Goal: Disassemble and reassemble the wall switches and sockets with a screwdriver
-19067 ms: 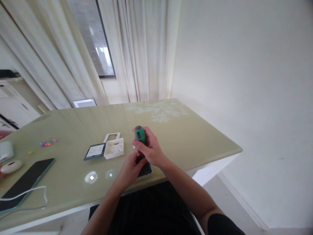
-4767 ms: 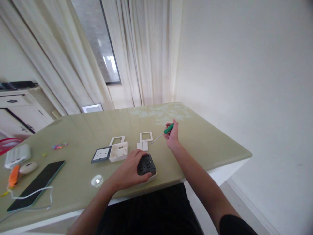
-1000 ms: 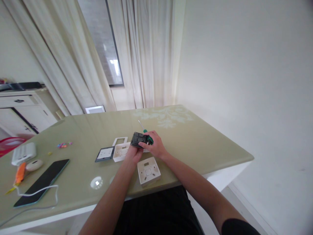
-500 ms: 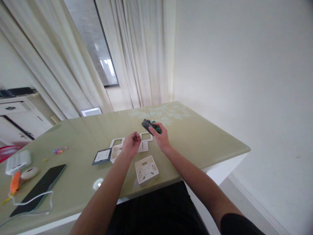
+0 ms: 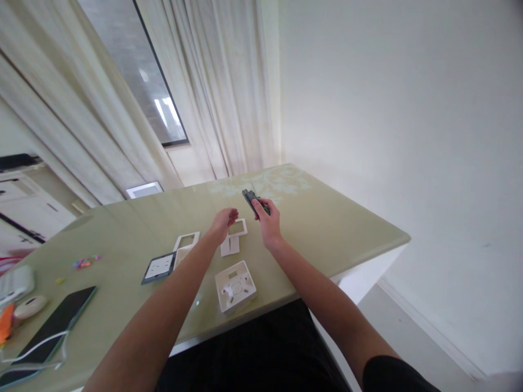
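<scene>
1. The left hand (image 5: 225,222) has let go of the dark plate (image 5: 248,197); the right hand (image 5: 268,220) now pinches it alone, with one green screwdriver (image 5: 266,208), beyond the front box (image 5: 236,287).
2. So plate and front box are apart.
3. The left hand is half-curled beyond the front box; whether it pinches anything, I cannot tell.
4. Left of the front box: one socket plate (image 5: 159,266), one partly hidden box (image 5: 180,253). Beyond it: two frames (image 5: 244,226), two covers (image 5: 233,245).
</scene>
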Tool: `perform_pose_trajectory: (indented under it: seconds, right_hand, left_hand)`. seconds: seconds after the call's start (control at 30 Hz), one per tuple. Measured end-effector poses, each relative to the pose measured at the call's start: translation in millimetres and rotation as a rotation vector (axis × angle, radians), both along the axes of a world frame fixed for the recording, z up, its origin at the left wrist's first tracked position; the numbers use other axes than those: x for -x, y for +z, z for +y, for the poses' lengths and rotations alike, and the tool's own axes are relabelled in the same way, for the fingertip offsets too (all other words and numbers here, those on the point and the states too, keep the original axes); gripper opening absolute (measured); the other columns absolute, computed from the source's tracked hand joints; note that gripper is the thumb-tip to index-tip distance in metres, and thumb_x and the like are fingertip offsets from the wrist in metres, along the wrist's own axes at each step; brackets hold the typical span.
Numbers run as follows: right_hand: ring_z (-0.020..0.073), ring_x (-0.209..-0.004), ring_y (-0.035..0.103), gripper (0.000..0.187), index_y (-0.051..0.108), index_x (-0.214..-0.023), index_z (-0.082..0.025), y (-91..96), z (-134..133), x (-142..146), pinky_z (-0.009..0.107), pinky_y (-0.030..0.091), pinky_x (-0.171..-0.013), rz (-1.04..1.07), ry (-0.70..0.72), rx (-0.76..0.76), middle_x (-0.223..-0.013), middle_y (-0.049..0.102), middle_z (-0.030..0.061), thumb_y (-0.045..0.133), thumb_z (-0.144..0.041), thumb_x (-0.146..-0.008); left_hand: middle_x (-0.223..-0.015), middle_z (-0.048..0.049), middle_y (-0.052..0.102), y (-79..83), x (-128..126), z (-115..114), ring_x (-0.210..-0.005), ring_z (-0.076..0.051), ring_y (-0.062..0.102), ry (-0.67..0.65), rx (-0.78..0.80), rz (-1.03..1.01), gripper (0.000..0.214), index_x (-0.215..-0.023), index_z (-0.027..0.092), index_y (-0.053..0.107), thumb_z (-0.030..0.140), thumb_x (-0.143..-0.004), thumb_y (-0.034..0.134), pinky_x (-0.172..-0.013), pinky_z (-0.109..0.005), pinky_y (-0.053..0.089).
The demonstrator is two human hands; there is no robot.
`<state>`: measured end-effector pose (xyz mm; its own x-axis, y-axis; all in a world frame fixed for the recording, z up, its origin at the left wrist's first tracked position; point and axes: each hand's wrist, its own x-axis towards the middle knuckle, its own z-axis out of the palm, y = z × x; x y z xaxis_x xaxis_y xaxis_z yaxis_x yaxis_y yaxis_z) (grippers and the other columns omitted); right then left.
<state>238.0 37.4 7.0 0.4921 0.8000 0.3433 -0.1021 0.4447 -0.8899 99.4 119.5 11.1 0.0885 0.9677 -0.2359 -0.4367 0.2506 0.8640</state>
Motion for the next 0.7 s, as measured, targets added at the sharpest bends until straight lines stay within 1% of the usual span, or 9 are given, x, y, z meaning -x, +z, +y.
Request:
perform_pose_trajectory:
  seconds: [0.1,0.2,0.3,0.37,0.43,0.5,0.53,0.63,0.7]
  right_hand:
    - [0.0155,-0.081,0.071,0.029,0.071,-0.117,-0.016,0.0,0.0,1.4,0.031,0.063,-0.072,-0.003,-0.010,0.012,-0.103,0.074,0.0032,0.073,-0.043,-0.107]
    - [0.0165,-0.084,0.072,0.030,0.071,-0.119,-0.016,-1.4,-0.3,3.6,0.033,0.064,-0.074,-0.032,-0.029,0.031,-0.106,0.074,0.0042,0.072,-0.044,-0.108]
    - [0.0174,-0.086,0.073,0.034,0.070,-0.123,-0.016,-2.4,-0.5,0.4,0.034,0.065,-0.076,-0.106,-0.055,0.058,-0.109,0.074,0.0052,0.070,-0.047,-0.108]
    - [0.0181,-0.088,0.074,0.035,0.070,-0.124,-0.016,-1.5,-0.2,-8.5,0.036,0.065,-0.078,-0.193,-0.072,0.089,-0.111,0.075,0.0057,0.070,-0.048,-0.109]
    - [0.0199,-0.094,0.075,0.034,0.071,-0.123,-0.016,0.8,1.0,-23.4,0.039,0.066,-0.084,-0.312,-0.084,0.133,-0.114,0.075,0.0065,0.071,-0.047,-0.108]
    - [0.0232,-0.105,0.075,0.032,0.073,-0.121,-0.016,2.8,3.1,-41.5,0.044,0.065,-0.093,-0.456,-0.096,0.182,-0.119,0.075,0.0075,0.075,-0.044,-0.105]
    - [0.0248,-0.111,0.074,0.031,0.073,-0.121,-0.017,3.1,4.3,-50.3,0.047,0.064,-0.098,-0.529,-0.103,0.211,-0.123,0.075,0.0082,0.076,-0.043,-0.105]
    - [0.0267,-0.117,0.073,0.032,0.072,-0.125,-0.017,-0.8,7.2,-69.8,0.050,0.063,-0.103,-0.706,-0.130,0.337,-0.131,0.073,0.0097,0.076,-0.041,-0.105]
    - [0.0269,-0.118,0.072,0.033,0.072,-0.128,-0.018,-6.4,8.1,-75.4,0.050,0.063,-0.103,-0.790,-0.149,0.420,-0.134,0.072,0.0103,0.075,-0.041,-0.105]
  left_hand:
    - [-0.141,-0.0122,0.070,-2.0,6.6,-1.5,-0.119,-0.029,0.073,-0.031,-0.068,0.102,0.039,-0.140,0.018,0.067,0.038,-0.107,0.074,-0.099,-0.050,0.065]
    - [-0.142,-0.0122,0.070,1.0,13.2,-2.5,-0.119,-0.028,0.073,-0.066,-0.158,0.238,0.037,-0.140,0.019,0.068,0.038,-0.108,0.073,-0.100,-0.050,0.065]
    - [-0.142,-0.0123,0.070,9.4,18.8,-7.0,-0.119,-0.029,0.073,-0.117,-0.266,0.398,0.039,-0.140,0.019,0.068,0.039,-0.108,0.073,-0.100,-0.051,0.065]
    - [-0.141,-0.0123,0.070,17.7,24.5,-17.1,-0.120,-0.029,0.073,-0.182,-0.353,0.508,0.040,-0.140,0.018,0.067,0.041,-0.108,0.073,-0.101,-0.052,0.064]
    - [-0.139,-0.0123,0.072,27.1,34.5,-35.9,-0.121,-0.030,0.073,-0.288,-0.453,0.619,0.040,-0.138,0.018,0.068,0.044,-0.108,0.071,-0.104,-0.054,0.062]
    - [-0.136,-0.0128,0.075,35.7,50.2,-63.0,-0.125,-0.031,0.073,-0.437,-0.554,0.744,0.044,-0.137,0.017,0.070,0.051,-0.108,0.070,-0.113,-0.058,0.057]
    - [-0.138,-0.0128,0.075,38.9,59.8,-78.4,-0.130,-0.033,0.071,-0.517,-0.602,0.813,0.049,-0.139,0.020,0.071,0.056,-0.105,0.072,-0.119,-0.058,0.053]
    - [-0.162,-0.0128,0.063,41.8,89.6,-123.3,-0.155,-0.041,0.052,-0.707,-0.714,1.022,0.076,-0.148,0.028,0.069,0.065,-0.085,0.088,-0.134,-0.063,0.033]
    - [-0.171,-0.0164,0.054,38.7,103.8,-145.4,-0.160,-0.048,0.044,-0.811,-0.746,1.137,0.098,-0.155,0.027,0.064,0.062,-0.070,0.098,-0.134,-0.070,0.027]
